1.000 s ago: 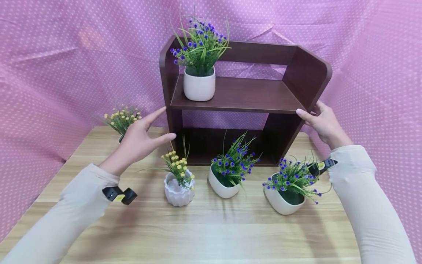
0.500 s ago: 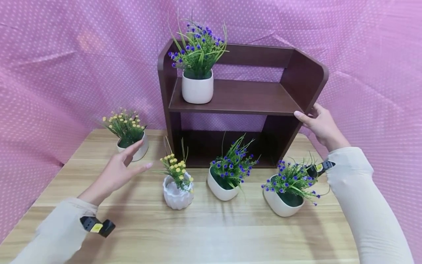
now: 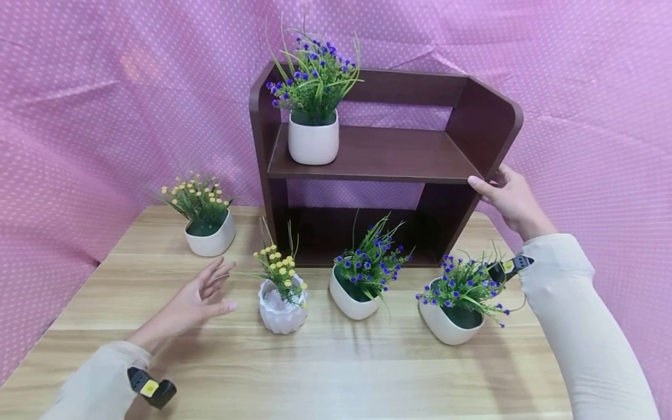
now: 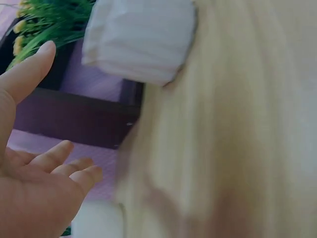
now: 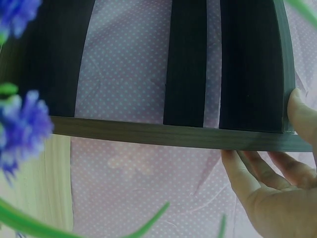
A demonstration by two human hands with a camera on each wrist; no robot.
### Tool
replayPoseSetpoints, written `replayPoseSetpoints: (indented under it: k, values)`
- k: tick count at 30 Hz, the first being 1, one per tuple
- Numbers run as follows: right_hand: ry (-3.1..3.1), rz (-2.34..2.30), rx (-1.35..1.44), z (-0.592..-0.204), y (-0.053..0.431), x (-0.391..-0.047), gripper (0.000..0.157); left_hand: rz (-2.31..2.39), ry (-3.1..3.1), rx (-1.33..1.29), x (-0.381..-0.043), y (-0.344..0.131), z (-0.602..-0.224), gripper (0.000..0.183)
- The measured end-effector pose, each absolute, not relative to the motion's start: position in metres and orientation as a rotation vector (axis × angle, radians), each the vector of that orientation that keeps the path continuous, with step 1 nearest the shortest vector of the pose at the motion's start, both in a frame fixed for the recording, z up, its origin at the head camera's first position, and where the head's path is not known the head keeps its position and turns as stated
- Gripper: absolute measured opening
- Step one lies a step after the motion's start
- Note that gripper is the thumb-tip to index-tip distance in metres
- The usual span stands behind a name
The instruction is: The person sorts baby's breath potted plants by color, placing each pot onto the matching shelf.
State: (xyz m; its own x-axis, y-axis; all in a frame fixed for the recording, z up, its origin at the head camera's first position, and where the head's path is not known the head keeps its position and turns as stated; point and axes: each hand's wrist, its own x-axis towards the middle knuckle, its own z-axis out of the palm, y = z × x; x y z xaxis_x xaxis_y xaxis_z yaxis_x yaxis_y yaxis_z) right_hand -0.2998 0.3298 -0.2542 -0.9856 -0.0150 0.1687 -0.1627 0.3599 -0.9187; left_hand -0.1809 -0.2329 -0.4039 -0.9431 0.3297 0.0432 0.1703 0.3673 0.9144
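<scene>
I see the right hand [image 3: 515, 202] gripping the two-tier shelf [image 3: 391, 153] on its right; the left hand [image 3: 195, 300], fingers apart, hovers front-left of it.

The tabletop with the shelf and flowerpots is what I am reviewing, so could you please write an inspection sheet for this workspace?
Surface: pale wood-grain table.
Job's things: dark brown shelf; purple-flowered top pot on its upper tier, near the left end; fluted yellow-flowered pot, purple-flowered centre pot and purple-flowered right pot in front; yellow-flowered left pot at the table's left.
Clutter: nothing seen.
Hands: left hand holds nothing; right hand grips the shelf at its right side.
Cables: nothing seen.
Surroundings: pink dotted cloth behind and at both sides.
</scene>
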Motion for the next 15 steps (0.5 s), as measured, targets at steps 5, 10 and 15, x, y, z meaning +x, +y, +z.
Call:
replayPoseSetpoints:
  k: [5,10,15]
  values:
    - [-2.505,1.67,0.162,-0.253,0.329,-0.302,0.068,1.691,2.384,0.385,-0.175,-0.223,-0.417,0.099]
    - [-2.528,1.661,0.153,-0.253,0.33,-0.302,0.069,1.725,2.358,0.323,-0.168,-0.205,-0.429,0.1]
    - [-2.508,1.683,0.159,-0.254,0.331,-0.303,0.069,1.803,2.304,0.26,-0.163,-0.183,-0.439,0.103]
